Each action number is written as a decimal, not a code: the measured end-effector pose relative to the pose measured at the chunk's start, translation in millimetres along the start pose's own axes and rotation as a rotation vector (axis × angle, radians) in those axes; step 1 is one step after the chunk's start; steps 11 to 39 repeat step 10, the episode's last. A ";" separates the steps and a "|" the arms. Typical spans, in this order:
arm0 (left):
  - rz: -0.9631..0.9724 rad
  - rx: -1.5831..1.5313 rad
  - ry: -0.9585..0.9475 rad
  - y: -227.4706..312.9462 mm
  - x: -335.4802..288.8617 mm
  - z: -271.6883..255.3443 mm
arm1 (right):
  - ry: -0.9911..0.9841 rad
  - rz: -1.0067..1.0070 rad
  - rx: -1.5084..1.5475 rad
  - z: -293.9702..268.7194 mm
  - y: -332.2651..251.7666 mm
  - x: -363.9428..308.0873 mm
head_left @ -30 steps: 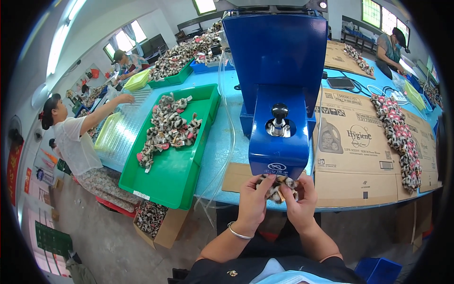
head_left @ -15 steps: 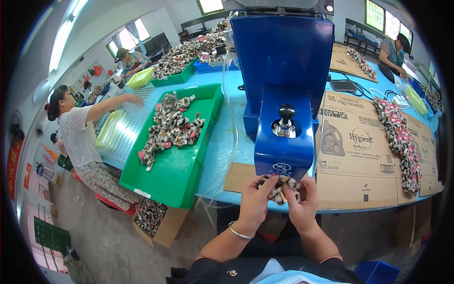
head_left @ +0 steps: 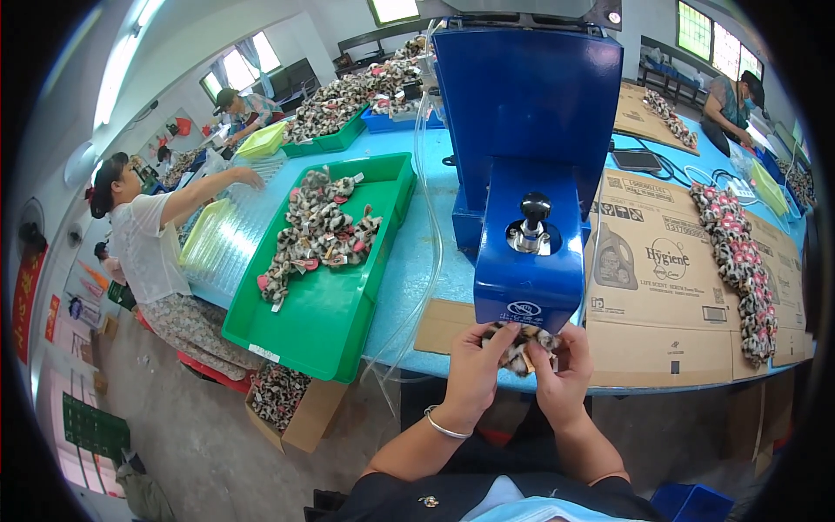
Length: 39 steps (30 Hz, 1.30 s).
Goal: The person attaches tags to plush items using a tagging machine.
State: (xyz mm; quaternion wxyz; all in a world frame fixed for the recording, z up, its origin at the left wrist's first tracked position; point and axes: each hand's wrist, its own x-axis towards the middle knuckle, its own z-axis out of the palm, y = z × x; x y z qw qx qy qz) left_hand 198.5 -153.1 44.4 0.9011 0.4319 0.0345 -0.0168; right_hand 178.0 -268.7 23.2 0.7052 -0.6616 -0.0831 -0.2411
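A small spotted plush toy [head_left: 520, 355] in white, brown and black fur is held between my two hands, just under the front of a blue machine [head_left: 531, 283]. My left hand [head_left: 474, 365] pinches its left side, thumb on top. With thumb and fingers, my right hand [head_left: 564, 370] grips the right side. A bit of pale tag shows near my right thumb. The toy's far edge is hidden beneath the machine's head, which carries a black knob [head_left: 536, 206] in a round recess.
A green tray [head_left: 287, 344] of similar plush toys [head_left: 317, 228] stands to the left. Flattened cardboard [head_left: 648, 322] with a row of toys [head_left: 739, 270] lies to the right. A co-worker [head_left: 143, 222] reaches over clear plastic trays at far left. A box [head_left: 304, 426] of toys sits on the floor.
The view has shifted slightly. Both hands still hold the plush toy, which sits a little further under the machine's front edge. The co-worker's arm stays stretched out.
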 end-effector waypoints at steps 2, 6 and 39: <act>-0.006 0.014 0.002 0.1 0.3 -0.6 | -0.002 0.002 0.013 0.3 1.1 0.1; -0.022 0.063 -0.026 -0.3 2.1 -1.3 | 0.012 0.008 0.015 -1.4 0.8 0.9; -0.015 0.070 -0.014 0.4 2.8 2.4 | 0.007 0.037 0.028 -2.3 1.7 1.6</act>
